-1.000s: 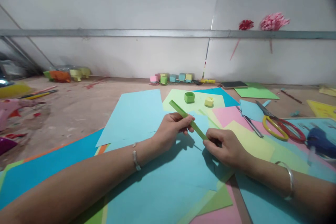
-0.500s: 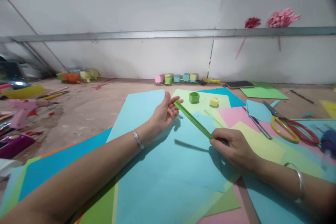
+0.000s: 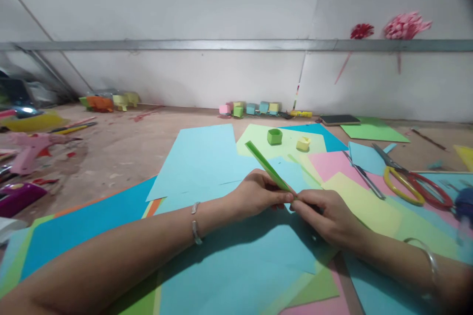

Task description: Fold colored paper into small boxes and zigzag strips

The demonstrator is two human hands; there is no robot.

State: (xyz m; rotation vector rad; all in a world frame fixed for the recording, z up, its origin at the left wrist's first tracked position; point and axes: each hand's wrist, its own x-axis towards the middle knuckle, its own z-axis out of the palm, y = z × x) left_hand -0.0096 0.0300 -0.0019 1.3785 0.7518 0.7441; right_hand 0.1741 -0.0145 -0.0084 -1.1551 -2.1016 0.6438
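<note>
A narrow green paper strip (image 3: 266,166) slants up and to the left out of my two hands, above light blue paper (image 3: 236,261). My left hand (image 3: 260,192) pinches the strip near its lower end. Right beside it, fingertips almost touching, my right hand (image 3: 328,214) is closed on that same end; the strip's tip is hidden in the fingers. Beyond the hands, a small green paper ring (image 3: 274,137) and a small yellow folded paper piece (image 3: 303,144) rest on a pale green sheet (image 3: 254,142).
Scissors (image 3: 404,177) with yellow and red handles and a craft knife (image 3: 365,176) lie to the right. A pink glue gun (image 3: 31,150) sits at the left. Small coloured paper blocks (image 3: 250,109) line the wall, near a dark phone (image 3: 340,120).
My left hand has moved right and down from the strip's upper end and now pinches it beside my right hand. The right hand stays closed on the lower end.
</note>
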